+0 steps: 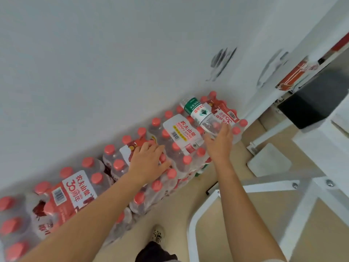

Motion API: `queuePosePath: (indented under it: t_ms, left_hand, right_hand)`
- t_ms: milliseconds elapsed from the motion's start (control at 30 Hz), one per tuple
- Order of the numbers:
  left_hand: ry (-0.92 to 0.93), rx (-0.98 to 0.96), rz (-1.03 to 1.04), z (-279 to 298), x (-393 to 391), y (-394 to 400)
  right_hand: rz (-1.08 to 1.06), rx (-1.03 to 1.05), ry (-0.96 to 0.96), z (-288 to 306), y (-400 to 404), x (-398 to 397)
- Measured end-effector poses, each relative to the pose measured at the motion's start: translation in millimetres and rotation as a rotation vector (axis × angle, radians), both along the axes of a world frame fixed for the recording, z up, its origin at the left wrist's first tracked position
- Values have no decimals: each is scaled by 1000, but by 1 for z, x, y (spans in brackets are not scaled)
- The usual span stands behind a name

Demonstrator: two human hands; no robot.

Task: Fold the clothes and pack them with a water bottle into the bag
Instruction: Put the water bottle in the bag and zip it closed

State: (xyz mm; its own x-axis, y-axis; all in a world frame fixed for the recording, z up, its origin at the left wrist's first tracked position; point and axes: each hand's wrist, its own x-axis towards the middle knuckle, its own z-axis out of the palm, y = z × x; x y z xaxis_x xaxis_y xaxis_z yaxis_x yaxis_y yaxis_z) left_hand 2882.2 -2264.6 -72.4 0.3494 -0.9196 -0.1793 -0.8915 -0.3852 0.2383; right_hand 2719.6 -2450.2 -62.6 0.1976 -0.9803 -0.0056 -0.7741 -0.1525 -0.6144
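Right grip (220,142) is wrapped round the lower end of a green-labelled water bottle (202,116), which lies on its side on top of the shrink-wrapped packs (175,146) stacked on the floor against the white wall (113,63). Left grip (149,160) rests on the packs further along, fingers curled over the red caps (156,121) and the film, seemingly steadying the stack; whether it pinches anything I cannot tell.

Judging from its clear body, the bottle is thin plastic: rigid enough when full, but it will dent under a hard squeeze, and its smooth wall may slip in a loose hold. If full it will have some weight, so a hold round the middle, over the label, would likely balance it better than one at the end. It should not break if dropped, only roll.

Its label is green and white with a dark triangle mark and Chinese characters too small to read surely. Pack film reads "农夫山泉" and "NONGFU SPRING" in red, beside barcodes; another wrapper shows "30周年".

No clothes or bag are in view, so the packing looks not yet begun.
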Motion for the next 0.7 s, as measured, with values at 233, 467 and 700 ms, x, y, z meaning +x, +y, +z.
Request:
queuePosePath:
  t_ms: [233, 467, 700]
  left_hand:
    - [158, -101, 62, 10, 0, -8]
    - [36, -484, 3, 70, 19, 7]
    - [484, -198, 146, 103, 47, 122]
  right_hand:
    - [116, 188, -299, -7, -16, -6]
    - [292, 352, -477, 39, 49, -5]
    - [514, 572, -693, 85, 160, 68]
